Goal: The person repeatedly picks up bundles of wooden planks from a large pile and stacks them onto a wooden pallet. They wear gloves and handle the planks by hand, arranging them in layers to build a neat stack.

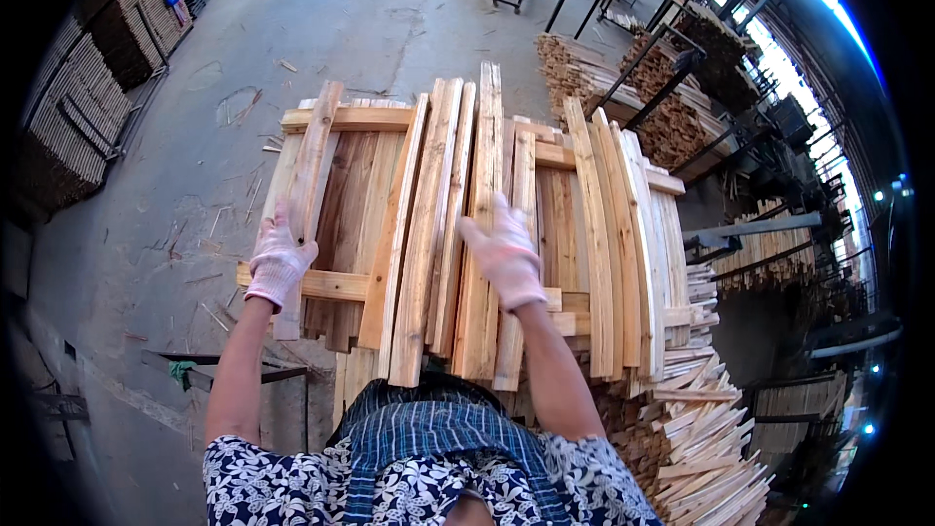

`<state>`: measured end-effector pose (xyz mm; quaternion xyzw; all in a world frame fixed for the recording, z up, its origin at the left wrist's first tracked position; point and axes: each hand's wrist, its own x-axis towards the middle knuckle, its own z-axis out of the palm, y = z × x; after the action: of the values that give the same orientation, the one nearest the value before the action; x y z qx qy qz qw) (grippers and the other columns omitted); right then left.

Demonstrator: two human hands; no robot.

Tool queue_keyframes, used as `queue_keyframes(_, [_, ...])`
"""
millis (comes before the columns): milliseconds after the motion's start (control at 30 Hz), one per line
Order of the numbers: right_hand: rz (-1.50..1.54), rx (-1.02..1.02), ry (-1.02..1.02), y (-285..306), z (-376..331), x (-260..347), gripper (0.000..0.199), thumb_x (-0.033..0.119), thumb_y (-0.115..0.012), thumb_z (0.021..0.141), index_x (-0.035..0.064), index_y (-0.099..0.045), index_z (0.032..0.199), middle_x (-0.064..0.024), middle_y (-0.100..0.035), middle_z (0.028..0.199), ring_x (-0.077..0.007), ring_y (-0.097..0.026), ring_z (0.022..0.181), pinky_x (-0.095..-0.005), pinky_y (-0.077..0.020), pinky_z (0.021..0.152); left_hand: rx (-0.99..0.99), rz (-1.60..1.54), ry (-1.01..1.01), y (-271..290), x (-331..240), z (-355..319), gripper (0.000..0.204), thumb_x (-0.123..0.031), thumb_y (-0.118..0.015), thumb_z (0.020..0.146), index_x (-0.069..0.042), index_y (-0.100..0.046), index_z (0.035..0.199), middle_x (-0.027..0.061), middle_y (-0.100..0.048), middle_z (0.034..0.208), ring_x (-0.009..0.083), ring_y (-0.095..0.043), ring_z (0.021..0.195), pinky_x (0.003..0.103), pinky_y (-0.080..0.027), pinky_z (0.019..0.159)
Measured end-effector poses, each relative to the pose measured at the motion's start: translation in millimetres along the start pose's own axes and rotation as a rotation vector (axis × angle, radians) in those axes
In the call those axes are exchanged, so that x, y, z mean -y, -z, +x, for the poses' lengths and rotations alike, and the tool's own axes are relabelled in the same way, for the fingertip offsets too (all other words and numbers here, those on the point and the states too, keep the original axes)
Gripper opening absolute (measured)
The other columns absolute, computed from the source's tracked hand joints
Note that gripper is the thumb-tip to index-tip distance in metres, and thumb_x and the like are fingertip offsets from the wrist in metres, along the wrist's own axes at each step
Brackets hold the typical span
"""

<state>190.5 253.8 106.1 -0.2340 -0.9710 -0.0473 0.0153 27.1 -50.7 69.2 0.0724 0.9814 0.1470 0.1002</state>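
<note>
Blue striped cloth apron nearest. Your L gloved hand: at brown flat wood board, grip unclear; R gloved hand: open. Est. part-done: long tan wood boards laid, gaps unfilled.

Tan slats, rough-faced and uneven-ended, lie roughly parallel, one crossing the far left crossbar near its left end, others to its right.

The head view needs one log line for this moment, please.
Left gloved hand: at left slat, grip unclear | right gloved hand: open over middle slats, contact unclear | floor: scattered wood scraps
</note>
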Motion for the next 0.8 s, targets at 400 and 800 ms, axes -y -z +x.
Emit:
queue_keyframes(400, [0.148,-0.229,-0.007,-44.9,-37.9,-113.2,0.041,0.020,-0.061,0.091,0.0112,-0.051,0.129,-0.0125,-0.061,0.101,-0.0267,-0.057,0.098,-0.0383,-0.0499,0.081,0.063,-0.190,-0.102,2.6,18.0,9.3,0.083,-0.018,-0.064,0.081,-0.021,-0.023,0.153,0.0247,-0.049,0.139,0.0409,-0.050,0.127,0.044,-0.040,0.107])
queue_keyframes(800, [0.154,-0.451,-0.190,-52.8,-62.7,-227.1,0.037,0.019,-0.053,0.096,0.0111,-0.052,0.132,-0.0161,-0.061,0.113,-0.0301,-0.058,0.109,-0.0445,-0.0496,0.089,-0.432,0.362,-0.580,8.5,-24.6,-5.9,0.077,-0.036,-0.060,0.089,-0.014,-0.023,0.152,0.0261,-0.049,0.124,0.0432,-0.058,0.108,0.050,-0.048,0.090])
